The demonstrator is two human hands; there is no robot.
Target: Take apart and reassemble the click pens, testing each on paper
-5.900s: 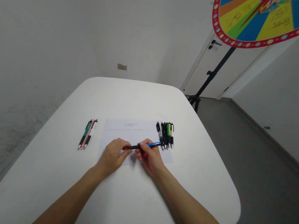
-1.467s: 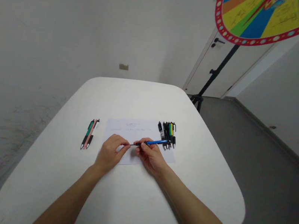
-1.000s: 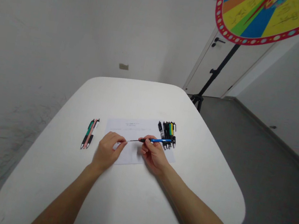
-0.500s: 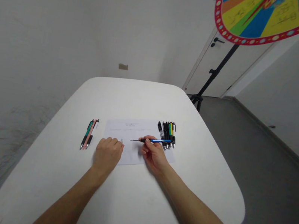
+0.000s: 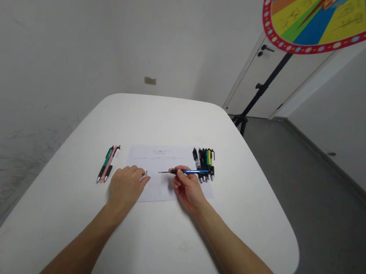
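Note:
My right hand [image 5: 188, 191] is closed around a blue pen [image 5: 194, 171] with a dark grip, held nearly level above the paper. A thin bare refill [image 5: 164, 172] sticks out of the pen's left end, pointing towards my left hand. My left hand [image 5: 125, 186] rests at the left edge of the paper, its thumb and fingers pinching a small silvery pen tip [image 5: 145, 173]. Most of that piece is hidden by the fingers. Under both hands lies a white sheet of paper [image 5: 156, 193] with a few faint lines of print.
Several pens [image 5: 204, 159], mostly black with some green and yellow, lie side by side at the paper's right edge. To the left are a green pen [image 5: 106, 162], a pink pen [image 5: 109, 162] and a white pen [image 5: 114, 158]. A colourful wheel [image 5: 311, 27] stands beyond the white table [image 5: 171, 121].
My left hand has shifted slightly left and turned, with its thumb showing more and the small silvery piece more visible. My right hand and the blue pen are almost where they were.

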